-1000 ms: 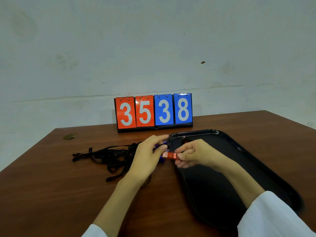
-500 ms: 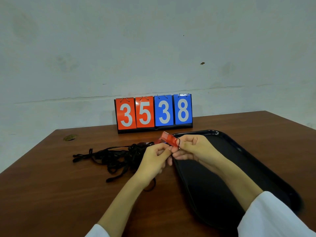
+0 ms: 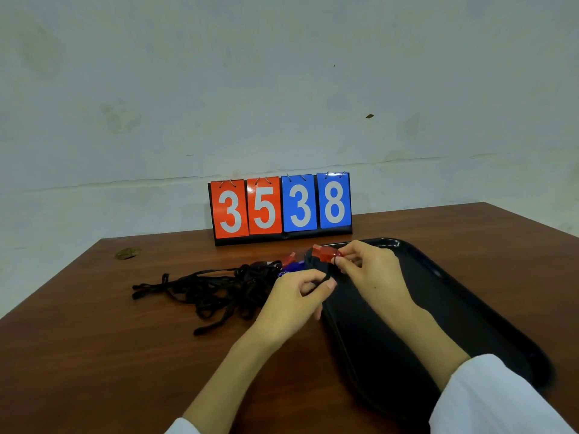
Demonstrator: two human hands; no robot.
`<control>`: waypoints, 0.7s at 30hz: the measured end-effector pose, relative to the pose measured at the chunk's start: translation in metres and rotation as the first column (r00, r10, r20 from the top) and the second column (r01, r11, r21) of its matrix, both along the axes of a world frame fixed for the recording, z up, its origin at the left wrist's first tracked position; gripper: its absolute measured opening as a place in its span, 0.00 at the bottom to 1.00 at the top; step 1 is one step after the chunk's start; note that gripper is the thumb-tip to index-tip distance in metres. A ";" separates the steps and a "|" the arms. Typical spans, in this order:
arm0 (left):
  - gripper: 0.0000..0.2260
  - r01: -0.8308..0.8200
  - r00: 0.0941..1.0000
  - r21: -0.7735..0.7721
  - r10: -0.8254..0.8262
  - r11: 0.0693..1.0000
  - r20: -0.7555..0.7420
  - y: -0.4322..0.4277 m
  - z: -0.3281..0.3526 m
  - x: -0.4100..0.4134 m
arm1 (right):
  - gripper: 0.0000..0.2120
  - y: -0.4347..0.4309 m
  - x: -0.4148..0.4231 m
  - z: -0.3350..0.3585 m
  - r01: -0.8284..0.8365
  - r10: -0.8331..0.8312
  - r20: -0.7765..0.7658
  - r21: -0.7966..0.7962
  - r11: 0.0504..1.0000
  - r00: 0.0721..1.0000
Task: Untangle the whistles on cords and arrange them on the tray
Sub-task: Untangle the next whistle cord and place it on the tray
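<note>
Above the glossy black tray's (image 3: pixel 438 277) far-left corner, the right hand (image 3: pixel 369 270) pinches a translucent red whistle (image 3: pixel 326 254); the left hand (image 3: pixel 294 303) pinches its flat black cord (image 3: pixel 326 277) beside the tangled cords (image 3: pixel 225 291).

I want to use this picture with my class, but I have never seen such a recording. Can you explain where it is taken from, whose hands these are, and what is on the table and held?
The camera sits on a person's head, looking down at their own bare hands. The right hand pinches a red whistle; the left hand pinches its black cord. On the brown table lie a tangle of black cords, more whistles, a black tray and a number board reading 3538.
</note>
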State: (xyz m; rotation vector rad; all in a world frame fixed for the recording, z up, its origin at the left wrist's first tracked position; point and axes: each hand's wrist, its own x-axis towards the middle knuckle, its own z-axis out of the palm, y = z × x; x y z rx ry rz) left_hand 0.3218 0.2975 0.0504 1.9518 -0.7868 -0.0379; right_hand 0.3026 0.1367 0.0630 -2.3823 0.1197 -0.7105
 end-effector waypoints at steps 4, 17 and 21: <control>0.06 -0.159 0.939 0.116 0.114 0.980 0.325 0.008 -0.002 0.003 | 0.10 0.001 0.001 0.003 -0.127 0.098 -0.190 -0.148 0.981 0.977; 0.09 -0.271 0.907 -0.049 0.272 0.961 0.321 0.022 0.000 0.022 | 0.04 0.005 -0.006 0.010 -0.395 0.614 -0.371 0.517 0.760 0.697; 0.11 -0.139 0.989 -0.137 0.145 0.981 0.035 0.021 0.003 0.021 | 0.05 0.003 -0.012 0.017 -0.397 0.735 -0.342 0.669 0.628 0.585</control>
